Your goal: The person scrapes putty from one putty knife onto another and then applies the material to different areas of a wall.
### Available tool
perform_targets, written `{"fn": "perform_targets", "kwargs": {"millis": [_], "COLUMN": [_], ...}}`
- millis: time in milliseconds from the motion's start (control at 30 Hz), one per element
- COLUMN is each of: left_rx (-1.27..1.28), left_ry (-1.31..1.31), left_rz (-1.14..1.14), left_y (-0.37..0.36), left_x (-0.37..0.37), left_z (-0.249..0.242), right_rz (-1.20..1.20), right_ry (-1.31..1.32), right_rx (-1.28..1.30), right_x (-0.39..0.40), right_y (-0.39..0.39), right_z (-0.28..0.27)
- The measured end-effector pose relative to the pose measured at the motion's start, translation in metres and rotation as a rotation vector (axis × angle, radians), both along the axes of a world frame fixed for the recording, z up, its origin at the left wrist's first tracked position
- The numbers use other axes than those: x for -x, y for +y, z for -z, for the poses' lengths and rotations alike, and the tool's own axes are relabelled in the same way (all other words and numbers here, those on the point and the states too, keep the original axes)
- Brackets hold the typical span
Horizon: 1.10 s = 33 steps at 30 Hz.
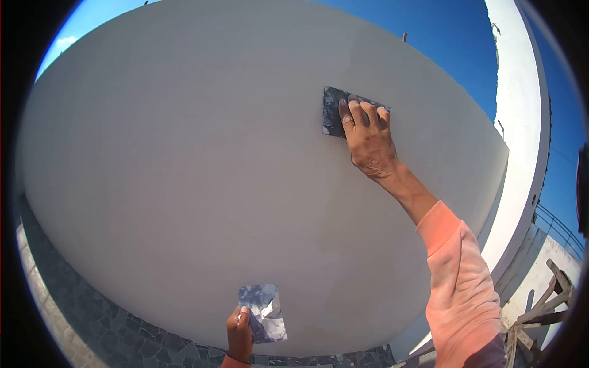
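A large grey plastered wall (184, 159) fills most of the head view, with a darker, damp-looking area toward its right side. High on it, my right hand (372, 138) grips a dark, smeared flat metal blade (334, 112) that lies against the surface. Low in the view, my left hand (240, 334) holds a second flat metal plate (262, 313), its thumb on the face. Whitish paste (271, 308) is on that plate. The two hands are far apart.
Dark stone paving (123, 328) runs along the wall's foot. A white wall (518, 92) rises at the right. Below it stands a wooden frame (543, 306), near a metal railing (559, 233). Short rods (405, 37) stick up behind the wall's top edge.
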<state>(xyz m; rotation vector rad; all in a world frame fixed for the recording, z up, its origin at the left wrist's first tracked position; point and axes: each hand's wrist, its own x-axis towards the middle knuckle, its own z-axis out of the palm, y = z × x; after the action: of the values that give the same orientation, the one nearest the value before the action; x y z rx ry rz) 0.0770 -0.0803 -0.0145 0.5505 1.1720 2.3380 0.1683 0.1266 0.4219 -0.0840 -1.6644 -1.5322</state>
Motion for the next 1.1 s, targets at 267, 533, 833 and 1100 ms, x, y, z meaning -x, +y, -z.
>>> {"fn": "perform_targets", "kwargs": {"millis": [267,533,833,1100], "left_rx": [-0.056,-0.045,-0.018,-0.016], "left_ry": [0.0,0.015,0.006,-0.031], "left_rz": [0.081,0.053,0.026,0.071], "left_y": [0.0,-0.001,-0.004,-0.007], "left_x": [0.006,0.005,0.001,0.001], "left_z": [0.011,0.012,0.004,-0.003], "right_rz": [-0.144,-0.084,-0.011,0.024], "right_ry": [-0.143,0.127,0.125,0.104], "right_rx": [-0.017,0.017,0.104,0.072], "right_x": [-0.034,-0.044,-0.041,-0.043], "right_y": [-0.029,0.016,0.036,0.034], "right_z": [0.018,-0.165,-0.174,-0.092]}}
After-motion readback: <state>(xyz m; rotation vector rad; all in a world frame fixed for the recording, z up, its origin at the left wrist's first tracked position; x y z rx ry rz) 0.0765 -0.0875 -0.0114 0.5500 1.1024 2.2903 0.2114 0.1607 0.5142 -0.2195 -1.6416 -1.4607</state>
